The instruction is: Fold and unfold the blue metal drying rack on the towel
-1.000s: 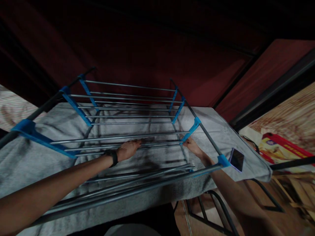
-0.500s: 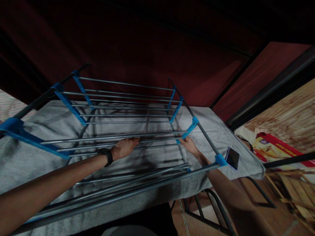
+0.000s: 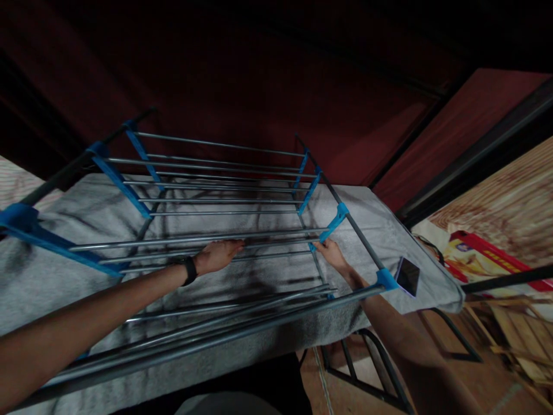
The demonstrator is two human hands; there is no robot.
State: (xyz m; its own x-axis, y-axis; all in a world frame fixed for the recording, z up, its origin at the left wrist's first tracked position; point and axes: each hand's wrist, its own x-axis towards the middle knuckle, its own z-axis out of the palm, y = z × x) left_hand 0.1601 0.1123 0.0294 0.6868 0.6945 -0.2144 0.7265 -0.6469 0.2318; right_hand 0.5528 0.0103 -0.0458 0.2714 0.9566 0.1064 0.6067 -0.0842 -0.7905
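A metal rack (image 3: 224,239) with grey rods and blue plastic joints lies across a table covered with a grey cloth (image 3: 380,222). My left hand (image 3: 216,255), with a black band on the wrist, reaches between the rods and its fingers curl over one rod near the middle. My right hand (image 3: 330,252) reaches in from below the right rail and grips the rod's end beside a blue joint (image 3: 334,222). Both forearms pass under the nearest rods.
A phone (image 3: 406,276) lies on the cloth at the table's right end, beside the rack's corner. Black metal table legs (image 3: 367,363) show below. A red and yellow printed box (image 3: 479,259) and wooden boards sit to the right. A dark red wall stands behind.
The view has drifted slightly left and up. Both hands stay at the same rods and have barely shifted.
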